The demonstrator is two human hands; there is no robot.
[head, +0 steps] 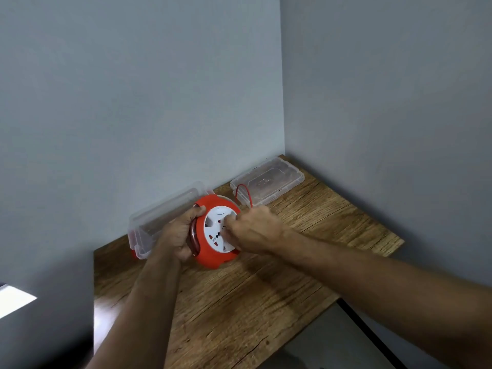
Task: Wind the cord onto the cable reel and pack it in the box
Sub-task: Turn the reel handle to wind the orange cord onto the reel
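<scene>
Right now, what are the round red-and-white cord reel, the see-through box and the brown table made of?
The red-and-white cord reel looks like smooth moulded plastic with a slight sheen. The see-through box seems to be thin clear plastic; the wall shows through it. The brown table shows wood grain and dark cracks, perhaps only a printed laminate.

Soft, even indoor light, faint shadows on the brown wood-grain tabletop (239,302), motion-blurred right hand (254,230), wide-angle bending toward frame edges.

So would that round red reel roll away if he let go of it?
Probably: the cable reel is round and tilted up on its edge, steadied only by the left hand gripping its handle. Laid flat, it would likely sit still. The loose cord looks floppy.
</scene>
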